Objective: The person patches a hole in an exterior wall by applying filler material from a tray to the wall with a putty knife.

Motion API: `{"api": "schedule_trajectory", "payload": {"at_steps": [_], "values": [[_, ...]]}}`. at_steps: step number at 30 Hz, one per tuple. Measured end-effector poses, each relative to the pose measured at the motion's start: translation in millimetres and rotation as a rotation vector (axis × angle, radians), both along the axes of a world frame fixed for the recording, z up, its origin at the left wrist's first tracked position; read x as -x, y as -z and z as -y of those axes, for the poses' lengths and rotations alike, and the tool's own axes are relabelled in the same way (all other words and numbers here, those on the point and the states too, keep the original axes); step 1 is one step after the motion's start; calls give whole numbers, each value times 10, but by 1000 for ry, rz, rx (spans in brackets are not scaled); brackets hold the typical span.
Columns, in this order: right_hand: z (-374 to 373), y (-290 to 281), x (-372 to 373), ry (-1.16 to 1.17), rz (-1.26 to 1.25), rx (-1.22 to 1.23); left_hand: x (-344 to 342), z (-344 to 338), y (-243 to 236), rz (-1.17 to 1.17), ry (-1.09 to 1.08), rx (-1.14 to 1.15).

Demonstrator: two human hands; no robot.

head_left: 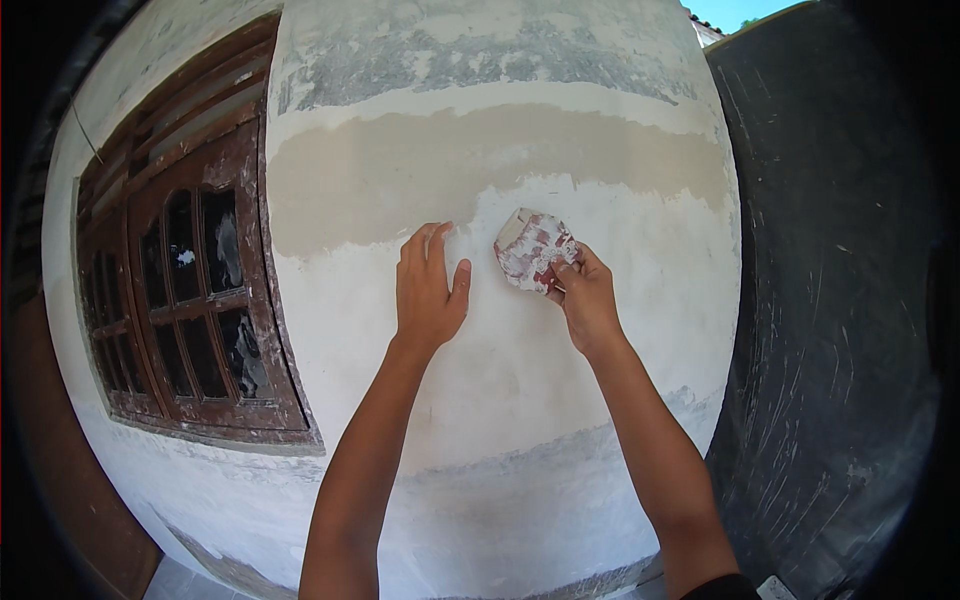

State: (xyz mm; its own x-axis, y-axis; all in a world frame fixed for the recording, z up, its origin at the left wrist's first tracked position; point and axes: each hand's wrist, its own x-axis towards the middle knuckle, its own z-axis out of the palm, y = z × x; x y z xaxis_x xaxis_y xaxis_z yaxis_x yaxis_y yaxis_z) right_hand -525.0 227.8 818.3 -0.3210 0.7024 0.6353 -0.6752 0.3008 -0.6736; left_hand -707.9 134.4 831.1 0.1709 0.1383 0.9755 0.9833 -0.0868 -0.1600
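Observation:
In my right hand (588, 300) is a putty scraper (535, 250), dark red and thickly smeared with whitish putty. Thumb and fingers pinch its lower right corner, and its broad edge points up and left. A lump of beige putty seems to lie along that upper left edge. My left hand (430, 285) is raised in front of the wall with its fingers up and its thumb apart, holding nothing. Whether its fingertips touch the wall I cannot tell. Behind both hands the wall (520, 370) is white, with a damp-looking beige putty band (400, 165) across its upper part.
A brown wooden window (200, 290) with dark panes and white smears is set in the wall at left. Rough grey plaster (480, 50) runs above the beige band. On the right hangs a large dark scratched sheet (830, 300). Grey floor tiles (185, 580) show at lower left.

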Motion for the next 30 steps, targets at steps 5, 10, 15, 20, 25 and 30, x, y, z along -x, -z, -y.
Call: {"api": "schedule_trajectory", "payload": {"at_steps": [5, 10, 15, 20, 25, 30], "values": [[-43, -187, 151, 372, -63, -395, 171, -152, -233, -185, -144, -262], [38, -248, 198, 808, 54, -758, 342, -332, -247, -270, -265, -341], [-211, -252, 501, 1189, -192, -1092, 354, -362, -228, -244, -149, -401], [-389, -110, 867, 1418, -135, -1105, 375, -360, -219, -190, -134, -403], [-513, -36, 1014, 1484, -88, -1172, 388, -376, -229, -178, -116, -421], [-497, -31, 965, 1518, 43, -1258, 397, -368, -242, -204, -89, -426]]}}
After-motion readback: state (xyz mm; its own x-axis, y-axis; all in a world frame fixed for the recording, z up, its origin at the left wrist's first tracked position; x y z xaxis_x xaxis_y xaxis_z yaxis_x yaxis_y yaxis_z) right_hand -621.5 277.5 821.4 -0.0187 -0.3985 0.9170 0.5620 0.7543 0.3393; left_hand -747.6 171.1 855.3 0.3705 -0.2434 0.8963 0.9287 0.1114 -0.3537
